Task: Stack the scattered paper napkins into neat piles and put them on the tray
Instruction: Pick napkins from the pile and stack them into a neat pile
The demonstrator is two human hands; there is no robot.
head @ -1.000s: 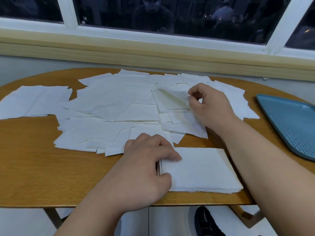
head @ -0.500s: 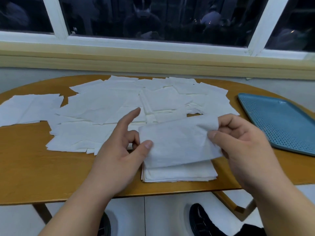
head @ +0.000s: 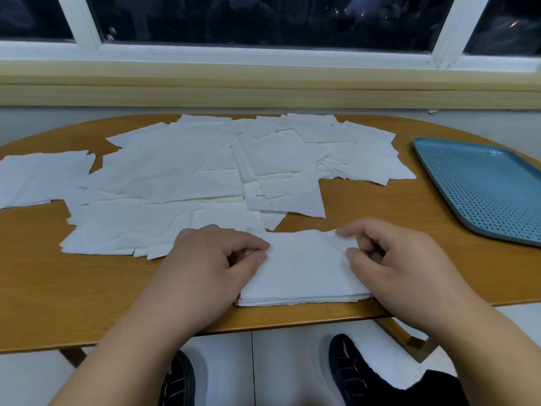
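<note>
Left hand (head: 205,268) and right hand (head: 390,266) pinch opposite edges of the pile (head: 301,271); scattered napkins (head: 175,171) just behind, tray (head: 483,189) at right.

Oval wooden table (head: 44,288) under a dark, white-framed window (head: 263,22); pale tiled floor (head: 278,361) below

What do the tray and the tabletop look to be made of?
Tray: likely moulded plastic, matte blue-grey, with a dotted floor and rounded raised rim. Table: wood or wood-look laminate, smooth honey-brown with grain streaks; which is unclear.
</note>
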